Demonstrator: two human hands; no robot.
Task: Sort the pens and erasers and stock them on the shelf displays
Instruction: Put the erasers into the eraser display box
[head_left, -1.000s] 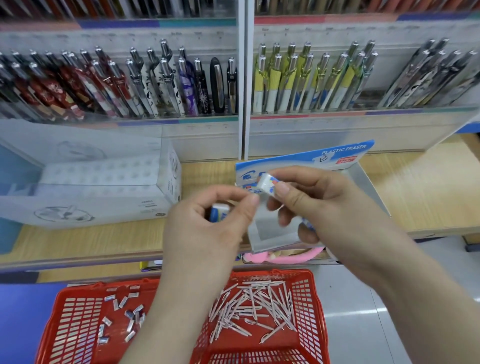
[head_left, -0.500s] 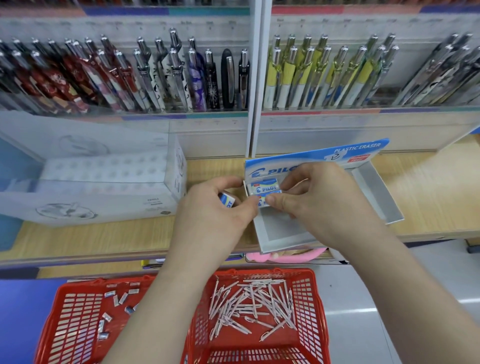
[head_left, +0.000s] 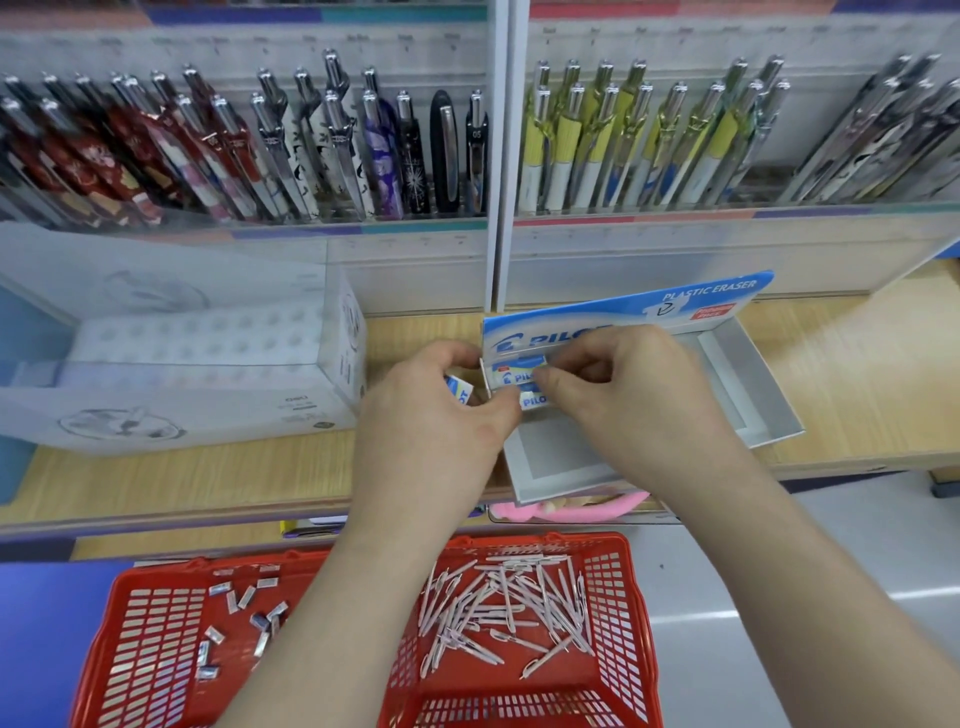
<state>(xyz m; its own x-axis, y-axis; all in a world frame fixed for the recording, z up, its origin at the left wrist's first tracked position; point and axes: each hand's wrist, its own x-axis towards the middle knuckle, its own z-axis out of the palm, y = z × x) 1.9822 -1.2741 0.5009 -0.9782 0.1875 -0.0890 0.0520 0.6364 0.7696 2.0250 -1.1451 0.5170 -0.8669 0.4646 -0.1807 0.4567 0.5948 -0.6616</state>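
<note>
Two blue-and-white erasers (head_left: 519, 376) sit one in front of the other in the rear left corner of the open eraser display box (head_left: 753, 400). The right hand (head_left: 634, 405) pinches the rear one between its thumb and curled fingers. The left hand (head_left: 431, 421) has its fingers curled round a third eraser (head_left: 460, 391) just left of the box, and its thumb reaches to the front eraser. The box stands on the wooden shelf (head_left: 857, 374), its near end at the front edge. A clear pen holder (head_left: 208, 364) stands toward the shelf's left end. Below the front edge a red basket (head_left: 631, 623) holds loose erasers (head_left: 244, 618) on its left side and pink pens (head_left: 498, 608) on its right.
</note>
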